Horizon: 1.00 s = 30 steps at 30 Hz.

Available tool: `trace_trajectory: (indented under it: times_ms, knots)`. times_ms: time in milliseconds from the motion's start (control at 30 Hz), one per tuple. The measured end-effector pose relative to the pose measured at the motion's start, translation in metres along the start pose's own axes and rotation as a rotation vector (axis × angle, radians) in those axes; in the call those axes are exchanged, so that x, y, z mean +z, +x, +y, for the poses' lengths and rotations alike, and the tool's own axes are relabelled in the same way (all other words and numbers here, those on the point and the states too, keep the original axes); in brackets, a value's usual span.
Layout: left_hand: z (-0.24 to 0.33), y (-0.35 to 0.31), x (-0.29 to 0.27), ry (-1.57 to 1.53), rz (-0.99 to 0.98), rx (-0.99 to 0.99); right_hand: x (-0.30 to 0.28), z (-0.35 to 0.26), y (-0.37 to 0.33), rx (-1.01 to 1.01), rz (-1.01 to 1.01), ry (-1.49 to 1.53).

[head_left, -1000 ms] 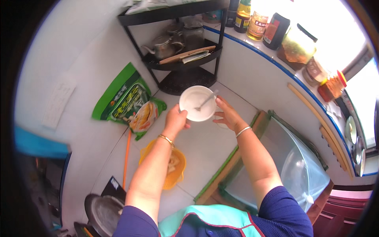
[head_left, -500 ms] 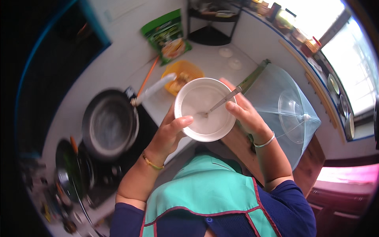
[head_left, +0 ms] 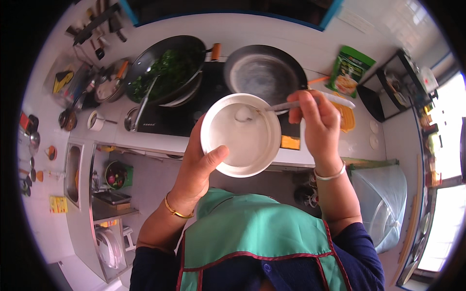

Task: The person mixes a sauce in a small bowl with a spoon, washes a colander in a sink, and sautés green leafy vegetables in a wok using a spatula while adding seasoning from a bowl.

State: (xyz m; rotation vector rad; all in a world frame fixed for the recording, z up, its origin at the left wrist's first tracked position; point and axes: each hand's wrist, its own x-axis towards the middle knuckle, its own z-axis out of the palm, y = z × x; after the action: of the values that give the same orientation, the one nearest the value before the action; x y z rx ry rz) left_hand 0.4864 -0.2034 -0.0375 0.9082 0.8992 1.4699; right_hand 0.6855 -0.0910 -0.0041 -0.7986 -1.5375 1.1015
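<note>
My left hand (head_left: 196, 167) holds a white bowl (head_left: 236, 170) from its left side, thumb over the rim, in front of the stove. Whitish, watery-looking contents fill the bottom of the bowl. Pinched in my right hand (head_left: 318, 116) is the handle of a metal spoon (head_left: 286, 105), its tip inside the bowl near the far rim. Beyond the bowl sits a dark frying pan (head_left: 264, 72), bare inside, its pale handle (head_left: 340, 100) passing behind my right hand. To its left stands a wok (head_left: 194, 48) with dark leafy greens (head_left: 167, 70) and a ladle (head_left: 149, 99).
Both pans stand on a black stove (head_left: 160, 119). At the right are a green food bag (head_left: 350, 68), a yellow basket (head_left: 347, 119) and a mesh food cover (head_left: 381, 199). A sink (head_left: 73, 169) lies left, near a steel pot (head_left: 110, 89) and hanging knives (head_left: 114, 24).
I have turned left from the corner with the food cover to face the stove. My right hand has let go of the bowl's rim and taken the spoon; the left keeps the bowl.
</note>
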Motion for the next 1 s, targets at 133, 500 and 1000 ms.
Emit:
trace_trajectory:
  times_ms: [133,500,1000]
  knots:
    - [0.030,-0.002,-0.058,-0.060,0.114,0.040,0.084,0.005,0.028,-0.134,-0.135,-0.190]
    - [0.131,0.062,-0.242,0.025,0.156,0.036,0.277,0.014,0.113,-0.007,-0.122,-0.122]
    - [0.141,0.120,-0.320,0.102,0.337,-0.031,0.330,0.065,0.186,0.396,-0.056,0.117]
